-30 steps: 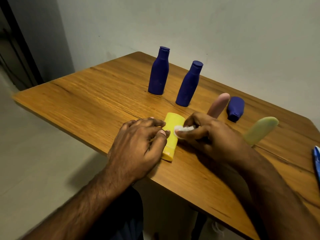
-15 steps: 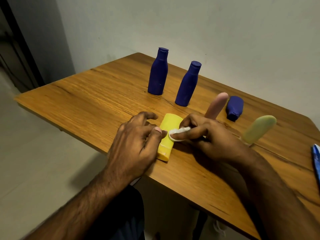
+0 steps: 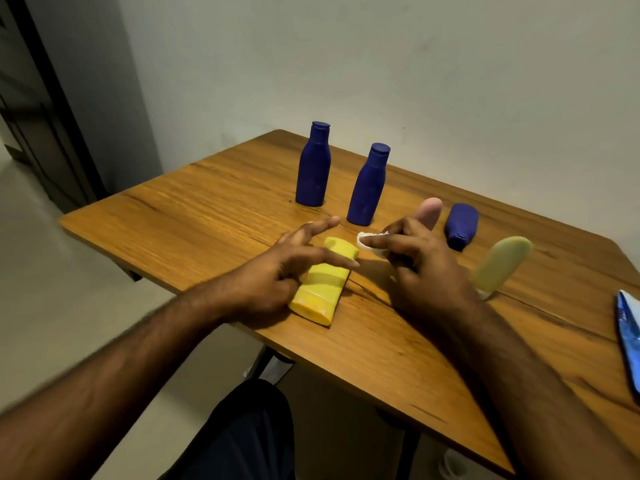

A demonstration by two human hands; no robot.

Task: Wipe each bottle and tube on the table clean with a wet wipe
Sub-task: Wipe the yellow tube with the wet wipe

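Yellow tube (image 3: 323, 282) lies flat on the wooden table (image 3: 194, 220), close to the near edge, its crimped end toward the person and its rounded end pointing away toward the wall. Left hand (image 3: 277, 271) sits over the tube's left side: fingers straight and spread apart, gripping nothing, one finger reaching across the top of the tube; whether the palm actually rests on the tube cannot be told, as the hand is blurred. Right hand (image 3: 415, 261) is just right of the tube, clear of it, fingers curled and pinching a small folded white wet wipe (image 3: 369, 242); the wipe is held just beyond the tube's far right corner and does not look to be touching it. Beyond the tube, two dark blue bottles stand upright: taller-looking left bottle (image 3: 313, 166) and right bottle (image 3: 367, 187), near each other but apart. Right of the tube, behind the right hand, a pink tube (image 3: 431, 211) shows only its rounded far end. Further right of that, a short blue bottle (image 3: 462, 225) lies on its side, cap toward the person. A pale green tube (image 3: 502, 263) sits well right of the yellow tube, beside the right wrist. At the table's right edge, a blue packet (image 3: 628, 334), partly out of view.
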